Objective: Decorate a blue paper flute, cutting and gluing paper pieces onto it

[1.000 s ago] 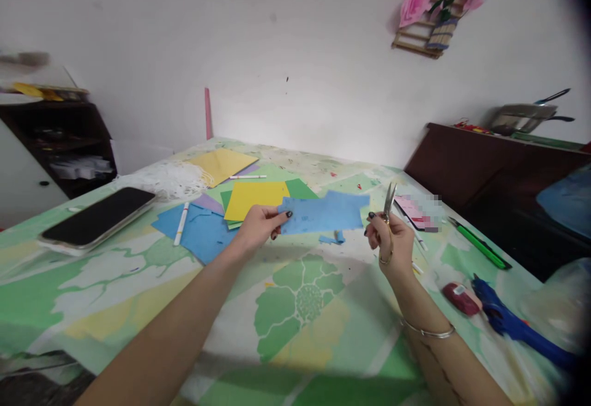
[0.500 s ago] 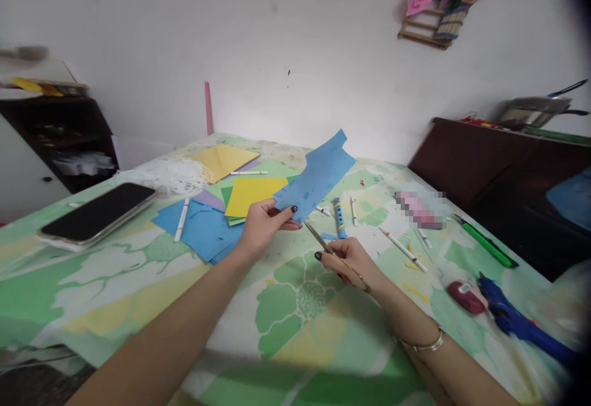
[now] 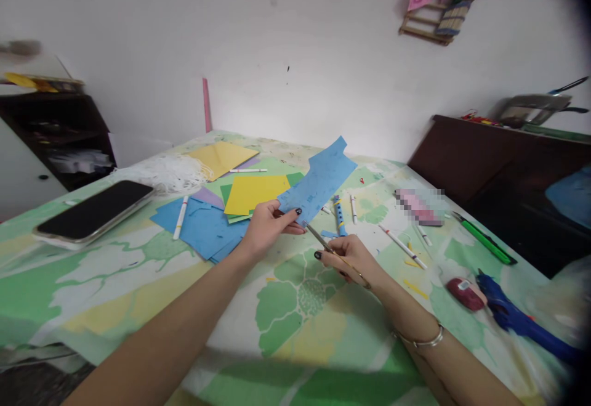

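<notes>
Pinched in my left hand (image 3: 270, 230) by its lower end is a piece of blue paper (image 3: 321, 178), raised and tilted above the table, with a notched, stepped outline at its far end. My right hand (image 3: 348, 258) is closed round a pair of scissors (image 3: 325, 243). The blades point up and left, their tips at the paper's lower corner next to my left fingertips; whether they bite into the paper I cannot tell. Behind the hands lies a small blue paper strip bound with yellow (image 3: 340, 215). Blue sheets (image 3: 203, 230) and yellow sheets (image 3: 256, 193) lie left of the paper.
A phone (image 3: 95, 212) and white string (image 3: 161, 175) lie on the left of the flowered tablecloth (image 3: 309, 298). Toward the right are white markers (image 3: 401, 246), a green cutter knife (image 3: 487, 239), a dark red object (image 3: 466, 293) and a blue glue gun (image 3: 521, 320).
My left hand has shifted slightly right and down with the blue paper, bringing its lower corner to the scissor tips. My right hand stays nearly in place.
</notes>
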{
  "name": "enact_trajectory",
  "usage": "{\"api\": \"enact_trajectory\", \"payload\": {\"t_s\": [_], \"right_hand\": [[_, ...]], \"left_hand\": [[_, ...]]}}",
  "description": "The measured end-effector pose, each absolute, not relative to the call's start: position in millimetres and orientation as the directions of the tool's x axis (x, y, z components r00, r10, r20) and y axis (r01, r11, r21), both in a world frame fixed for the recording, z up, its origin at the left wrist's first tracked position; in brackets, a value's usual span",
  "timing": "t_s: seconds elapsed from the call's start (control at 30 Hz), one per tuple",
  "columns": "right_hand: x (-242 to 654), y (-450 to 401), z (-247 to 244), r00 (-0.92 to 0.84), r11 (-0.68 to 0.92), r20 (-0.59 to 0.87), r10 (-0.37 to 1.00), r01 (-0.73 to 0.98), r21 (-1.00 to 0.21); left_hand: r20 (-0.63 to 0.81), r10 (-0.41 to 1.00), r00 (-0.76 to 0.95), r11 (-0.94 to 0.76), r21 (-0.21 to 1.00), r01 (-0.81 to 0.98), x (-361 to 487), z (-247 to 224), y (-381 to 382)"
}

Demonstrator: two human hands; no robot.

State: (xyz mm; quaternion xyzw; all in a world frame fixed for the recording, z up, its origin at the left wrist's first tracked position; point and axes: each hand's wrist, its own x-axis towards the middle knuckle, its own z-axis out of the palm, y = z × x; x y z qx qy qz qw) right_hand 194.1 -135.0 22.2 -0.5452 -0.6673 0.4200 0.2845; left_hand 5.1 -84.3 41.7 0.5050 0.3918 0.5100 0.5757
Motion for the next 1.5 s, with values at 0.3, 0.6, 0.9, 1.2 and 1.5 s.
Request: {"api": "enact_trajectory", "payload": {"t_s": [0.3,0.6,0.9,1.2,1.5], "right_hand": [[195.1,-134.3,21.8,-0.248,0.065,-0.069,0.966,0.495,-0.866],[193.4,-134.0,23.7,-0.239,0.053,-0.081,0.968,0.504,-0.862],[193.6,-133.7,23.5,-0.232,0.039,-0.092,0.968,0.503,-0.863],[193.5,-134.6,22.9,-0.221,0.033,-0.090,0.971,0.501,-0.865],[191.2,-134.3,21.8,-0.206,0.029,-0.084,0.975,0.493,-0.870]], "left_hand": [[0.041,0.984,0.174,-0.008,0.983,-0.182,3.6,42.0,-86.1],[0.031,0.982,0.185,0.003,0.984,-0.181,4.1,43.3,-85.8],[0.010,0.981,0.194,0.029,0.980,-0.196,4.2,42.7,-86.8],[-0.013,0.982,0.187,0.054,0.975,-0.216,5.7,44.5,-87.1],[-0.003,0.979,0.206,0.053,0.970,-0.237,4.2,41.0,-83.4]]}}
